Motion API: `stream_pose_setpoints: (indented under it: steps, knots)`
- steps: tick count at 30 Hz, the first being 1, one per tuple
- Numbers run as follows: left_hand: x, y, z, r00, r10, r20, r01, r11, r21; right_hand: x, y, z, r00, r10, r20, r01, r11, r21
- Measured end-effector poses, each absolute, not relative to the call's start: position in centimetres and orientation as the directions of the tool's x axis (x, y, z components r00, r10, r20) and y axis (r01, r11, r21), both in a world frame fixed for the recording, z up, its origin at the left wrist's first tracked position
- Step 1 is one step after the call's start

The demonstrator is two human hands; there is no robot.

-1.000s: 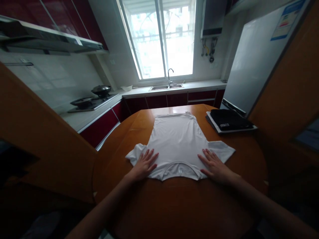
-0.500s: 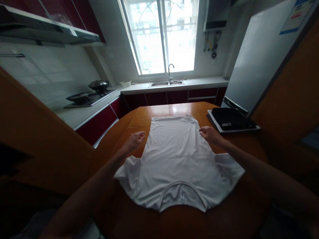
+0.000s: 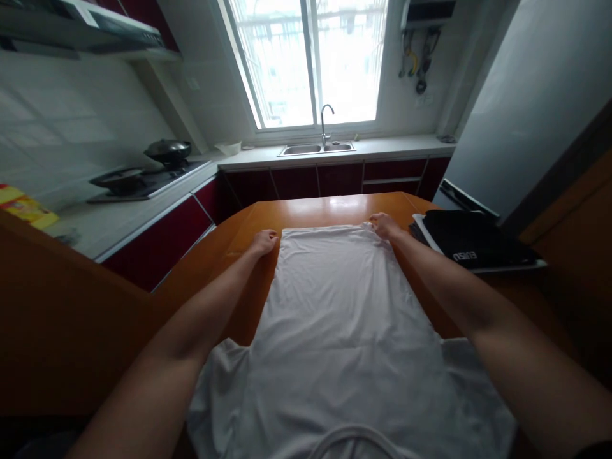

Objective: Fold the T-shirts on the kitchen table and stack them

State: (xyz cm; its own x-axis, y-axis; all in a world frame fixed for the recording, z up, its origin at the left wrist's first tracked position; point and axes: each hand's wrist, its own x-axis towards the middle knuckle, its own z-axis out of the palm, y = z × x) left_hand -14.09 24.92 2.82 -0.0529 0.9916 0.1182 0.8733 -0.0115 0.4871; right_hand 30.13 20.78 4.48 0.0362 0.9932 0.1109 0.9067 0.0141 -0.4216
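Observation:
A white T-shirt (image 3: 335, 306) lies spread on the wooden table, its hem at the far side and its round collar towards me, cut off by the bottom of the view. Its short sleeves reach out left and right; my right forearm covers part of one. My right hand (image 3: 385, 227) is at the far right hem corner, fingertips closed on the cloth. Beside the far left hem corner is my left hand (image 3: 264, 243), its fingers curled in, with a narrow gap to the cloth.
On the wooden table (image 3: 229, 248), a black folded item with white letters (image 3: 471, 239) lies at the right. Behind are a counter with a sink (image 3: 306, 150), and a stove with two pans (image 3: 168, 152). A fridge (image 3: 521, 115) stands right.
Both hands have moved forward along the shirt to its far hem corners, the right one now meeting the cloth. My view has come closer, so the collar is partly out of frame.

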Motion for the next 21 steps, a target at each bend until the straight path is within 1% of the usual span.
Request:
stream_pose_setpoints:
  steps: [5,12,15,18,21]
  knots:
    - [-13.1,29.0,2.3,-0.038,0.991,0.130,0.848,-0.037,0.529,30.5,23.9,3.2,0.016,0.999,0.052,0.862,0.013,-0.507]
    - [-12.9,31.0,2.1,0.010,0.999,0.041,0.766,-0.035,0.642,34.5,25.2,4.2,0.021,0.999,-0.029,0.720,-0.035,-0.693]
    - [-12.8,30.8,2.7,0.011,1.000,0.009,0.693,-0.014,0.721,35.9,25.1,4.8,0.014,0.999,-0.051,0.645,-0.048,-0.762]
    - [-12.8,30.5,3.7,0.032,0.999,-0.016,0.580,-0.006,0.815,36.7,25.2,5.2,0.029,0.996,-0.085,0.530,-0.087,-0.843]
    - [-13.0,30.3,4.7,0.045,0.999,-0.012,0.462,-0.010,0.887,37.1,25.6,5.8,0.063,0.996,-0.060,0.455,-0.082,-0.887]
